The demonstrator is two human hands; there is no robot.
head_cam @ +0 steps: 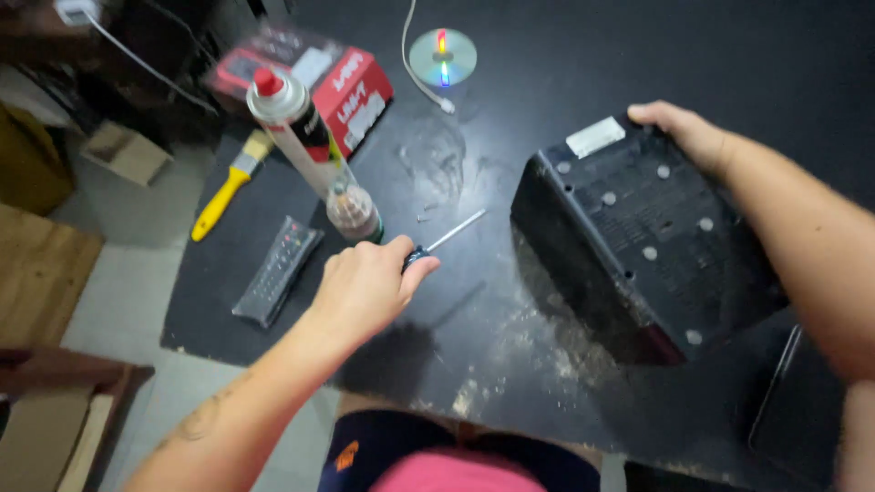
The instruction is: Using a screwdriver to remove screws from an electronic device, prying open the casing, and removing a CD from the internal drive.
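Head view: left hand (365, 290) wrapped around a screwdriver (444, 241), its shaft pointing toward two o'clock at the black box (638, 237). That box sits tilted, underside up, at three o'clock from the tool tip and near it. Right hand (688, 132) clasps the box's far top corner, fingers curled over the edge.

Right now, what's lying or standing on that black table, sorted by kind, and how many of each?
Hand tools: 2, screwdriver held in left hand, yellow brush
Spray cans: 1
Electronics: 2, black box tilted up by right hand, remote
Discs: 1
Red cartons: 1
White cables: 1
Total: 8
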